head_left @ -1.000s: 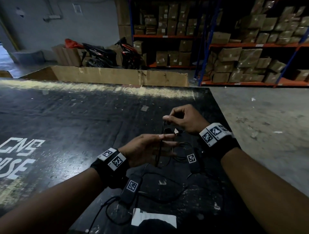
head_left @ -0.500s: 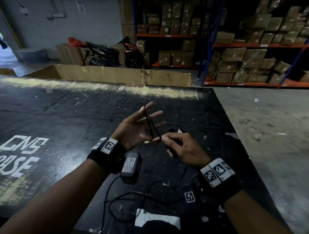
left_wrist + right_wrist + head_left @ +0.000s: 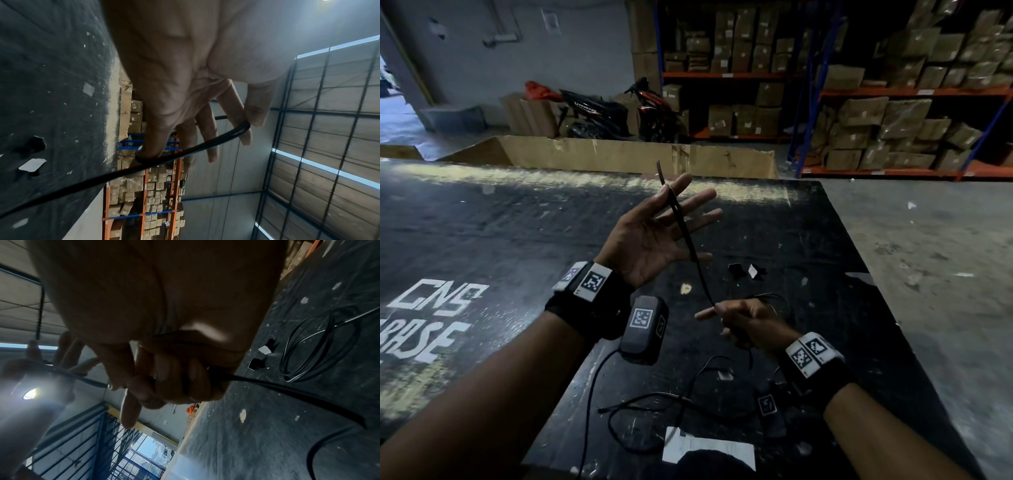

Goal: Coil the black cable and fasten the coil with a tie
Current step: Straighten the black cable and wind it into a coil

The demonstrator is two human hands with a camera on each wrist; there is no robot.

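My left hand [image 3: 654,236] is raised with the palm up and the fingers spread. The black cable [image 3: 686,234] is pinched between its thumb and forefinger, and a short end sticks up past them. In the left wrist view the cable [image 3: 205,144] also loops round the little finger. From there it runs down to my right hand [image 3: 743,322], which grips it in curled fingers with the forefinger pointing out. More of the cable [image 3: 318,345] lies in loose loops on the table beyond the right hand. I cannot make out a tie.
The black table [image 3: 517,240] has white lettering at the left and its right edge [image 3: 866,274] drops to a concrete floor. Small black and white scraps [image 3: 743,270] lie beyond the hands. A tagged dark pack [image 3: 643,329] and thin leads [image 3: 654,404] hang near my wrists, beside a white label [image 3: 709,448].
My left hand has risen and turned palm up with the fingers spread. My right hand has come from beyond it down towards me, drawing the cable across the left palm.
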